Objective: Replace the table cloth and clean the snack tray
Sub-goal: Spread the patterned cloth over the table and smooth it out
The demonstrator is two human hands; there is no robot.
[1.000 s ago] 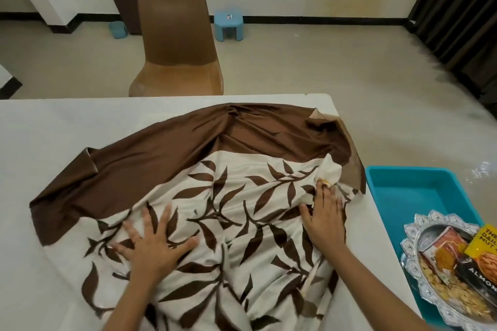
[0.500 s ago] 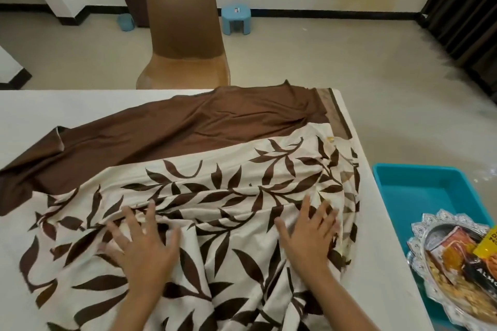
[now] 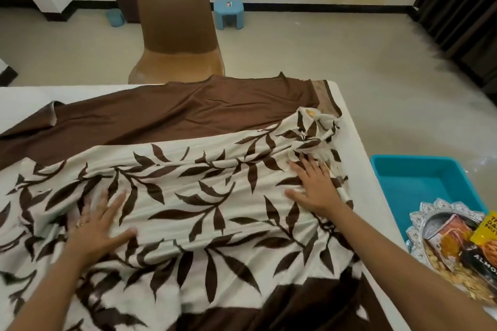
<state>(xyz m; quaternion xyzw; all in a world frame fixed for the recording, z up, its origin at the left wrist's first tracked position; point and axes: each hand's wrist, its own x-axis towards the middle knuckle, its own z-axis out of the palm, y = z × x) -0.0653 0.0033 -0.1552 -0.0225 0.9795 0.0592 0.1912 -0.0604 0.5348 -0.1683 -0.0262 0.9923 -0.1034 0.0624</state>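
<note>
- Head view, hands: the left hand (image 3: 96,226) and the right hand (image 3: 314,185) both lie flat on the table cloth (image 3: 204,191). The fingers are spread and straight, pressing down and gripping nothing. They are well apart now, whereas half a second ago they sat near each other at the middle of the cloth.
- Head view, cloth: it was a heaped mound a second ago. It has since been swept outward, and its plain brown band beyond both sets of fingertips reaches the far edge of the table (image 3: 24,97), towards the chair (image 3: 174,21). Just past the right fingertips a crumpled knot of leaf print remains. Between the hands, long creases run across.
- Head view, meaning: the new cloth looks to be on and mostly opened. I judge this to be the smoothing stage, with the bunched corner by the right hand and the bare table beyond the left hand yet to be covered.
- Head view, tray: the snack tray (image 3: 418,219) sits off the table, outside the right forearm, resting on a teal tub (image 3: 419,180). It carries packets (image 3: 484,244) and loose nuts, so cleaning appears not yet begun.
</note>
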